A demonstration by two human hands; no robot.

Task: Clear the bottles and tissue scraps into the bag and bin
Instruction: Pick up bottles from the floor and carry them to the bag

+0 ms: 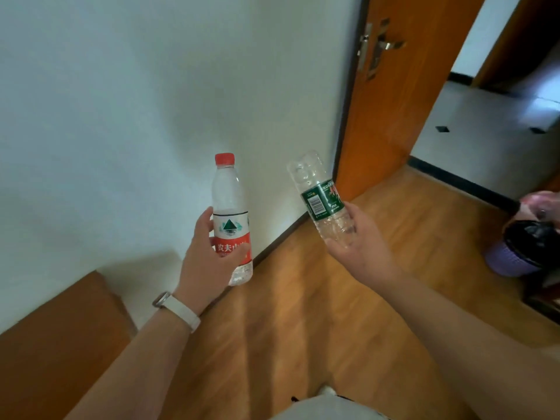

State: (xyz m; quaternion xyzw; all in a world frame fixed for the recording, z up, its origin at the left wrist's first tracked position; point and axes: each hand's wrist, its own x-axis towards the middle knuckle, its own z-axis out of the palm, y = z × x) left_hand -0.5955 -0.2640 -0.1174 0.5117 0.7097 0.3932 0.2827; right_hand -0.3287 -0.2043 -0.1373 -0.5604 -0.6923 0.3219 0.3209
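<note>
Head view: left hand (pixel 209 265) wraps fingers (pixel 241 249) round the red-capped bottle (pixel 228 201); right hand (pixel 363 247) grips the green-labelled bottle (pixel 319 194).

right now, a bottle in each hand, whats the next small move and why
Probably turn right and carry both toward the black-lined purple bin at far right: the left hand grips the red-capped bottle, the right hand grips the green-label bottle, and both are held in the air, short of it.
</note>
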